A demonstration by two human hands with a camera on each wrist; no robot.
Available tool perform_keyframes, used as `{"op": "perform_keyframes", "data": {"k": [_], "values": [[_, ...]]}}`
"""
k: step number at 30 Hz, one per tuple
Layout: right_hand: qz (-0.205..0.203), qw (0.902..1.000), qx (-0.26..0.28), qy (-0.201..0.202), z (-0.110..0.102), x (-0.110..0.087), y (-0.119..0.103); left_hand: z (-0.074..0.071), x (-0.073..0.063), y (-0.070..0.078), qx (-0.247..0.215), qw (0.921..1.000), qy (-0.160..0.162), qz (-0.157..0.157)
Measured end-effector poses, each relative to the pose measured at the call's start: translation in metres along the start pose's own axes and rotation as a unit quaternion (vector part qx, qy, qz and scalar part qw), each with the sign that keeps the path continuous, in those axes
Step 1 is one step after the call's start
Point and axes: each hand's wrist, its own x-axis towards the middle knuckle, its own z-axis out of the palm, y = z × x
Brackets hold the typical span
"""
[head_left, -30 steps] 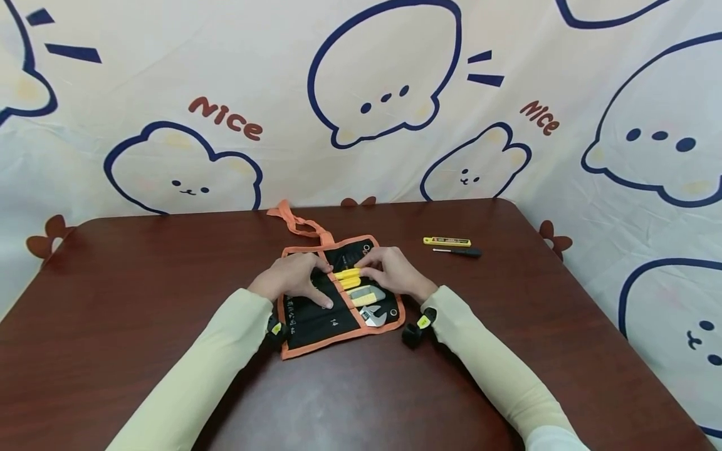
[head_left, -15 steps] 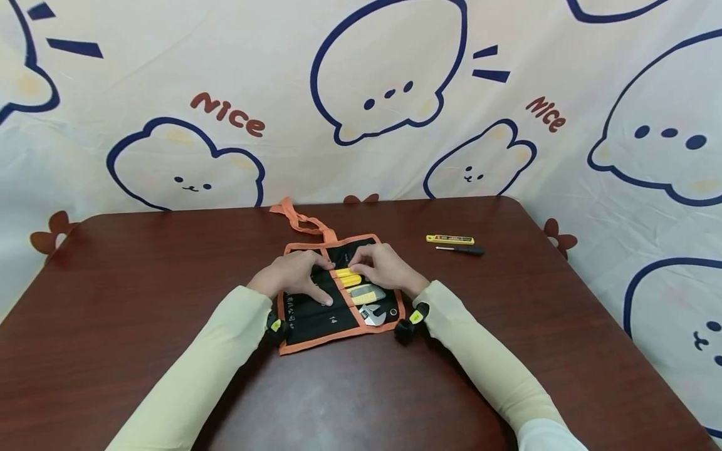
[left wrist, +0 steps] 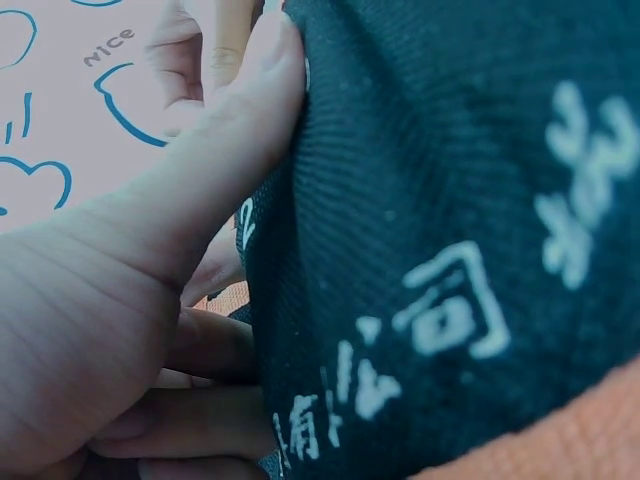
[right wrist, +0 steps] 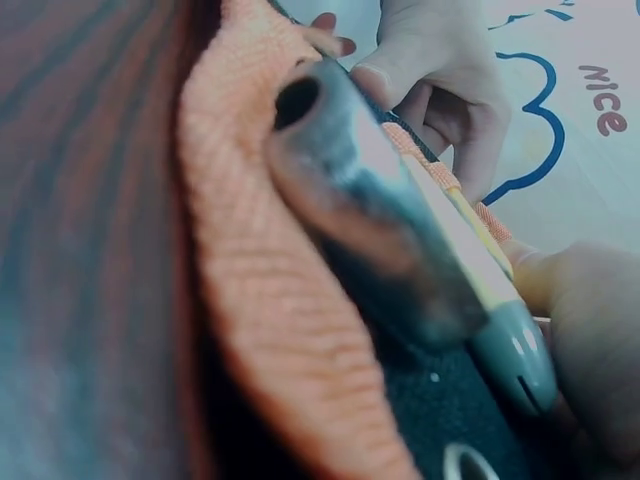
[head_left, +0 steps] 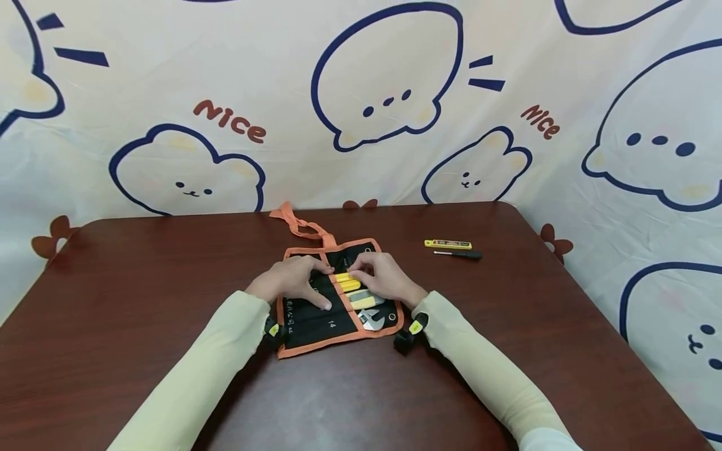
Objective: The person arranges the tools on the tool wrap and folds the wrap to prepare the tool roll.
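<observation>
- Far left, my left hand (head_left: 292, 277) rests on the black tool pouch (head_left: 316, 332), thumb and forefinger spread wide, not gripping anything I can see. It covers part of the pouch, and its other fingers are hard to make out.
- Next over, the orange band (head_left: 342, 297) runs up the pouch, and my left forefinger ends at or right beside it. Whatever's tucked left of it is hidden.
- Key bit: the upper yellow handle (head_left: 343, 277) sticks out rightward from that band, long axis pretty much left to right. My right hand (head_left: 387, 277) is the nearer one, thumb and forefinger narrowed on its right end. Looks like a pinch, but my fingertips cover the exact contact.
- Closer to me, the utility knife (head_left: 363, 300) and the wrench (head_left: 372, 321) poke out too; my right hand hides the knife's end.
- Way off right: yellow case (head_left: 448, 244), screwdriver (head_left: 469, 255). Case print's too small to read.
</observation>
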Motion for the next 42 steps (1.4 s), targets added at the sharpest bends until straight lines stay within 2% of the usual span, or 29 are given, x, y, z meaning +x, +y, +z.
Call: {"op": "perform_keyframes", "data": {"k": [11,15,22,27,34,38,42], "values": [[-0.049,0.995,-0.006,0.087,0.001,-0.013,0.018,0.005,0.001,0.007,-0.011,0.9999,0.004,0.006],[-0.051,0.9895,0.001,0.135,-0.005,-0.022,0.025,0.007,0.001,0.006,-0.017,0.9998,0.01,0.003],[-0.005,0.9712,-0.038,0.235,-0.029,-0.044,0.047,0.005,-0.005,-0.002,-0.014,0.9997,0.021,-0.008],[-0.001,0.9584,-0.099,0.268,-0.051,-0.067,0.066,0.007,-0.007,-0.002,-0.031,0.9992,0.023,-0.007],[0.04,0.9297,-0.167,0.326,-0.08,-0.099,0.093,0.008,-0.007,0.002,-0.035,0.9991,0.023,-0.007],[0.068,0.9242,-0.176,0.332,-0.091,-0.112,0.104,0.007,-0.009,0.0,-0.037,0.999,0.024,-0.007],[0.09,0.9292,-0.174,0.313,-0.096,-0.118,0.111,0.007,-0.012,-0.002,-0.045,0.9986,0.026,-0.01]]}}
